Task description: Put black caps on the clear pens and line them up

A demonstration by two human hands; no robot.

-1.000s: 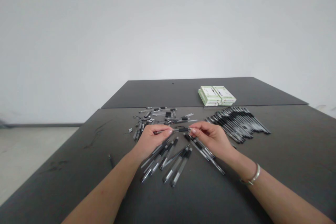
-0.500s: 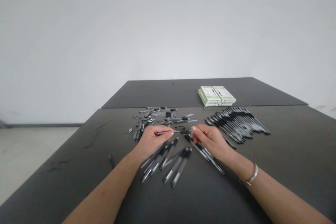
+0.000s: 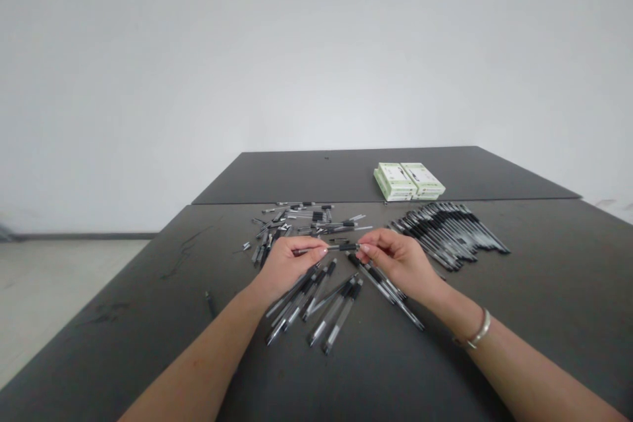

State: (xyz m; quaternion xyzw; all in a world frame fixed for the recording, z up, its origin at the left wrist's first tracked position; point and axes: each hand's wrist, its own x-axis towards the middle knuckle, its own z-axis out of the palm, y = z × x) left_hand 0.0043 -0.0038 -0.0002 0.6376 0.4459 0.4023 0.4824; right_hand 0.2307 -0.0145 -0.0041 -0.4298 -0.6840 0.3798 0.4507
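Observation:
A pen (image 3: 346, 248) with a black grip is held level above the table between my two hands. My left hand (image 3: 287, 262) is closed around its barrel, thumb on the near side. The thumb and forefinger of my right hand (image 3: 395, 261) pinch the pen's right end; whether a small part sits in that pinch is hidden. Under and in front of my hands lie several clear-barrelled pens (image 3: 325, 316) with black grips, fanned out. A smaller group of pens (image 3: 380, 287) lies below my right hand.
Loose pen parts (image 3: 306, 216) lie scattered behind my left hand. A neat row of pens (image 3: 450, 234) lies at the right. Green-and-white boxes (image 3: 409, 181) stand stacked farther back. A single dark piece (image 3: 210, 303) lies left of my left forearm on the dark table (image 3: 148, 343).
My right hand's fingers have shifted and opened slightly around the pen's end, with the hand turned a little. My left hand and the pen have hardly moved.

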